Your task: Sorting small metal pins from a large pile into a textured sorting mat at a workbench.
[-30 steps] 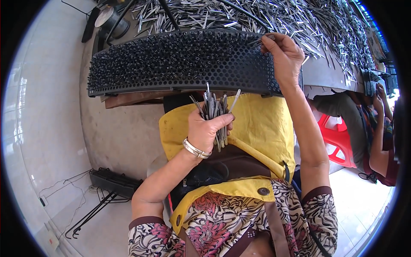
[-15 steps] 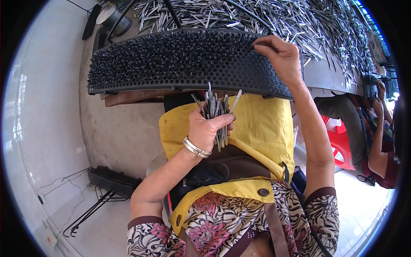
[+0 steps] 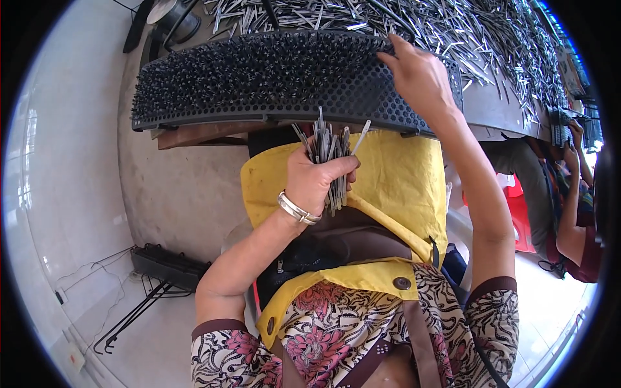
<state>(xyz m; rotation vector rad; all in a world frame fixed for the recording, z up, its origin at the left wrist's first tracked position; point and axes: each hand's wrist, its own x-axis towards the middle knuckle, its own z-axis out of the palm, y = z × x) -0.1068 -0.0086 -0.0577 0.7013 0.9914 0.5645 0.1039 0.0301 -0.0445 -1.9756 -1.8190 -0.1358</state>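
Note:
A bundle of thin grey metal strips (image 3: pixel 331 145) stands roughly upright in my left hand (image 3: pixel 312 183), fingers and thumb wrapped round it. Beyond it is a long, curved black panel full of round holes (image 3: pixel 352 97). Its left and middle part bristles with thin dark pieces (image 3: pixel 246 74) standing in the holes, while holes lie bare toward the right and along the near edge. My right hand (image 3: pixel 424 74) is over the panel's far right part. Its thumb and forefinger are apart, with nothing visible between them; the other fingers are partly hidden.
Many loose metal strips (image 3: pixel 466 29) cover the table (image 3: pixel 495 116) behind the panel. A wire spool (image 3: pixel 174 19) stands at the far left. Another black panel with hooked rods (image 3: pixel 169 266) lies on the floor at left. A co-worker's arm (image 3: pixel 570 194) shows at right, near a red stool (image 3: pixel 517 210).
My right hand has moved slightly up, and its thumb and forefinger have parted from a pinch. My left hand still holds the bundle; the panel appears a little higher in view.

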